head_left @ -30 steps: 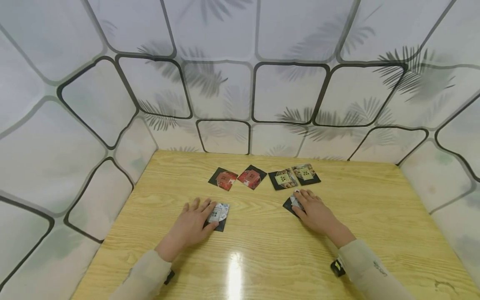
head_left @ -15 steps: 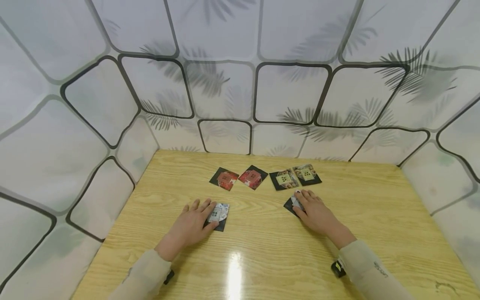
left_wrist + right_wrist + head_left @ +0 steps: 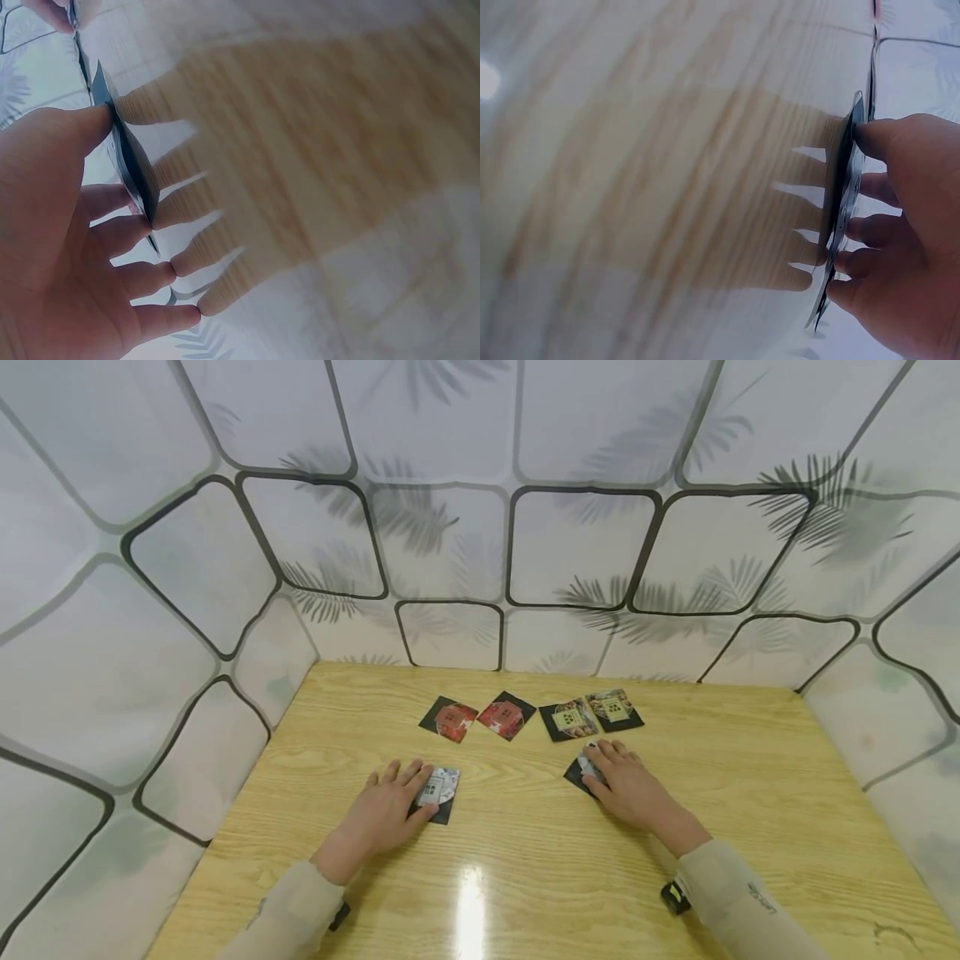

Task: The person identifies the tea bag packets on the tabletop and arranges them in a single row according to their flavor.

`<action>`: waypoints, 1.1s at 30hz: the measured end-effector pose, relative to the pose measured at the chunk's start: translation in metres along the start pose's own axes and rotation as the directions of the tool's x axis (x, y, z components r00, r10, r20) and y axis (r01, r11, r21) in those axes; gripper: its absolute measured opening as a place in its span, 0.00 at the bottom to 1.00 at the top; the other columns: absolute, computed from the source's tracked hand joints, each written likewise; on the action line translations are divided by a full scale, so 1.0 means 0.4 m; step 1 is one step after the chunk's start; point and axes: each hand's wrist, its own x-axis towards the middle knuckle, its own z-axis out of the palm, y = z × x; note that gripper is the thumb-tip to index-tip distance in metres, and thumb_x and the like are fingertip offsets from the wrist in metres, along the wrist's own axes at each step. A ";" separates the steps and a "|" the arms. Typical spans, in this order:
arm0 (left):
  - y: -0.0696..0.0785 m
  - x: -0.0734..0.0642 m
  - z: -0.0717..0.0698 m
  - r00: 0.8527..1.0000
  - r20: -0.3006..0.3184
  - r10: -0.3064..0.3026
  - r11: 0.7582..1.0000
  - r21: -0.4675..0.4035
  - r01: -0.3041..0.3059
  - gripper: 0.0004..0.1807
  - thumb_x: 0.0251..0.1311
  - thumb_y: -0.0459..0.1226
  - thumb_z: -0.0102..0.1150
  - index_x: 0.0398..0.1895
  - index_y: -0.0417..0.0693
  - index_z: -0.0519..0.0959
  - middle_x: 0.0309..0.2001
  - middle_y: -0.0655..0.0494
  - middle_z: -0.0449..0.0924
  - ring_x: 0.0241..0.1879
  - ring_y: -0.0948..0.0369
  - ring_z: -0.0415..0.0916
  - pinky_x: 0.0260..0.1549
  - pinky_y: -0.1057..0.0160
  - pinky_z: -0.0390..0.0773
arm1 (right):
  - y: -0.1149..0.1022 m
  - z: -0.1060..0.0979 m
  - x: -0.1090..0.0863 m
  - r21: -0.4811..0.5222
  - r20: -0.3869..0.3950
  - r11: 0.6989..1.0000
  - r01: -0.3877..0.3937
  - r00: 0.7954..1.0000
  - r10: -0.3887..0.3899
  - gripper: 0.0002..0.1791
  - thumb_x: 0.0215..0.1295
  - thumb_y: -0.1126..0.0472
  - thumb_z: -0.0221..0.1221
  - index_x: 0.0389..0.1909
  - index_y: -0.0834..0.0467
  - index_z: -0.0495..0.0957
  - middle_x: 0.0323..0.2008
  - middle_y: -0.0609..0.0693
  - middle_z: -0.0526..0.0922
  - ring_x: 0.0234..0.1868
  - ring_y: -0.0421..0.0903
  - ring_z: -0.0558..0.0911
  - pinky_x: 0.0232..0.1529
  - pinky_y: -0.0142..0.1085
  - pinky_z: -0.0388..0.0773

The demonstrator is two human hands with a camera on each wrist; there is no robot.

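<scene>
My left hand (image 3: 381, 814) lies palm down with fairly straight fingers over a small square packet (image 3: 447, 783), black with a grey-white printed half. In the left wrist view, thumb and fingertips touch the face of that packet (image 3: 133, 161). To the right, my right hand (image 3: 636, 789) rests its fingers on a similar black and grey packet (image 3: 577, 773), covering much of it. The right wrist view has the packet (image 3: 841, 199) edge-on, slightly puffed, with fingertips against its face. Both packets are low on the wooden table (image 3: 510, 852).
Behind the hands are two black and red packets, a left one (image 3: 450, 718) and a right one (image 3: 507, 716). Beside them lie two black and yellow packets, one (image 3: 568, 719) overlapping the other (image 3: 615, 708) slightly. A patterned wall (image 3: 450, 635) borders the table's back.
The right hand and the packet under it have shifted very slightly left. My left hand and its packet stay where they were, as do the red and yellow packets.
</scene>
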 end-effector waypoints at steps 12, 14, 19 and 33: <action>-0.003 0.001 0.007 1.000 -0.009 -0.001 1.000 -0.008 0.001 0.37 0.78 0.56 0.53 0.82 0.46 0.64 0.80 0.41 0.63 0.78 0.31 0.60 0.70 0.26 0.64 | -0.075 0.016 0.016 0.007 0.057 0.994 0.106 0.993 -0.106 0.30 0.83 0.54 0.53 0.77 0.65 0.66 0.76 0.74 0.64 0.78 0.78 0.60 0.72 0.74 0.59; -0.003 0.001 0.007 1.000 -0.009 -0.001 1.000 -0.006 0.001 0.37 0.78 0.56 0.52 0.82 0.46 0.64 0.80 0.41 0.63 0.78 0.31 0.60 0.70 0.26 0.64 | -0.091 0.017 0.018 0.010 0.074 0.993 0.116 0.990 -0.117 0.30 0.83 0.54 0.53 0.78 0.64 0.66 0.77 0.73 0.63 0.78 0.77 0.59 0.73 0.73 0.59; -0.002 0.001 0.006 1.000 -0.008 -0.002 1.000 -0.003 0.002 0.37 0.79 0.56 0.52 0.82 0.46 0.64 0.80 0.41 0.63 0.78 0.31 0.60 0.70 0.26 0.64 | -0.128 0.024 0.025 0.029 0.118 0.989 0.148 0.982 -0.150 0.30 0.83 0.54 0.53 0.79 0.63 0.65 0.78 0.72 0.62 0.80 0.76 0.57 0.75 0.72 0.57; -0.001 0.000 0.003 1.000 -0.006 -0.004 1.000 -0.004 0.004 0.37 0.78 0.55 0.53 0.82 0.47 0.64 0.80 0.41 0.63 0.78 0.31 0.59 0.70 0.26 0.64 | -0.239 0.056 0.052 0.051 0.226 0.965 0.257 0.938 -0.262 0.31 0.84 0.53 0.52 0.81 0.60 0.62 0.81 0.67 0.60 0.82 0.71 0.55 0.79 0.66 0.57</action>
